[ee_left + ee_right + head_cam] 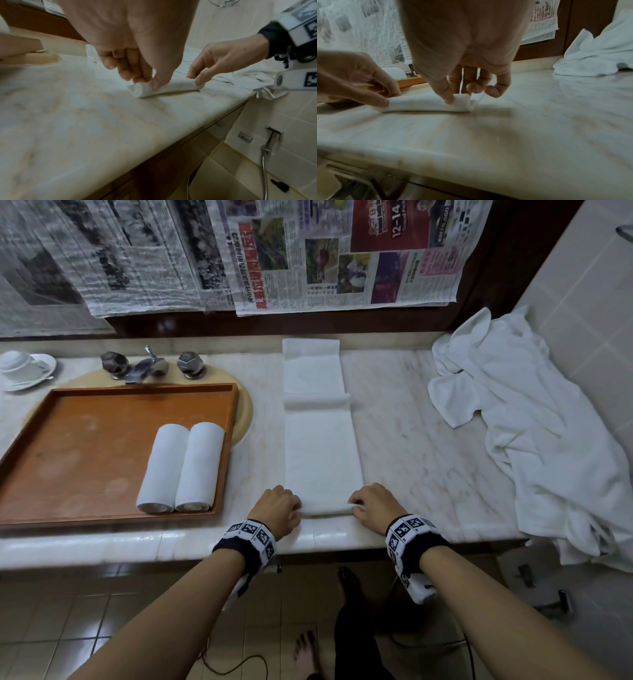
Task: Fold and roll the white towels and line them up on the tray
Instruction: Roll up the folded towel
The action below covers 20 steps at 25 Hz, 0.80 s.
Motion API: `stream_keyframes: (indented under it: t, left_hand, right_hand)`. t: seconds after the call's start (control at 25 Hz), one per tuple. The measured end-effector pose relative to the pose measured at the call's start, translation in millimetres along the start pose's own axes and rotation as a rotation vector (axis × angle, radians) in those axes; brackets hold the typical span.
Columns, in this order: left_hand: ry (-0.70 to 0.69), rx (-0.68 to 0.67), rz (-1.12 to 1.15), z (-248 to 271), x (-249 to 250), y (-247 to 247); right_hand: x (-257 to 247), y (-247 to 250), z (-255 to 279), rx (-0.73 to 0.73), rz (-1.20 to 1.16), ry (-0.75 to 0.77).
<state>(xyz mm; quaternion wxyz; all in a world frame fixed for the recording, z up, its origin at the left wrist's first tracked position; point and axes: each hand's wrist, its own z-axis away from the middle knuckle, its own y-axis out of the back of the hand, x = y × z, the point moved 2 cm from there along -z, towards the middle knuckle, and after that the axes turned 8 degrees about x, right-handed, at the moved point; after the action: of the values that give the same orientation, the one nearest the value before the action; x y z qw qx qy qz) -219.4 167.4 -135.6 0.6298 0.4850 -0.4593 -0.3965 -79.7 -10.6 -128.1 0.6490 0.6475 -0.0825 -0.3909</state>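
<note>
A long folded white towel lies lengthwise on the marble counter, with a small roll begun at its near end. My left hand pinches the roll's left end between thumb and fingers. My right hand pinches the right end the same way. Two rolled white towels lie side by side at the right of the wooden tray.
A heap of loose white towels covers the counter's right end and hangs over its front edge. Taps and a cup on a saucer stand behind the tray. Newspaper covers the wall behind.
</note>
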Motion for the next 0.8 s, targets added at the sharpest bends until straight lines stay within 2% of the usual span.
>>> stream_keyframes:
  t: [0.08,0.24,0.4,0.56,0.68,0.8]
  left_hand:
    - [-0.006,-0.022,0.036,-0.4,-4.7,1.9]
    - [0.101,-0.017,0.172,-3.7,-11.8,6.1]
    - [0.142,-0.015,0.153,-10.8,-8.5,10.5]
    - [0.168,0.048,0.175,-16.1,-0.4,9.5]
    - [0.160,0.025,0.151,-18.6,10.6,3.9]
    - [0.171,0.055,0.110,-15.0,17.0,-0.5]
  right_hand:
    - [3.2,-0.1,-1.5,-0.007,-0.035,-0.010]
    - [8.4,2.9,-7.5,-0.012,-0.089,-0.108]
    - [4.1,5.8,-12.1,0.016,0.017,-0.121]
    - [1.9,-0.7,-14.8,0.069,0.116,-0.065]
    - [-6.0,-11.7,-14.6,0.089,0.098,0.063]
    - [-10.3,-17.1,-7.9,0.099,0.092,0.099]
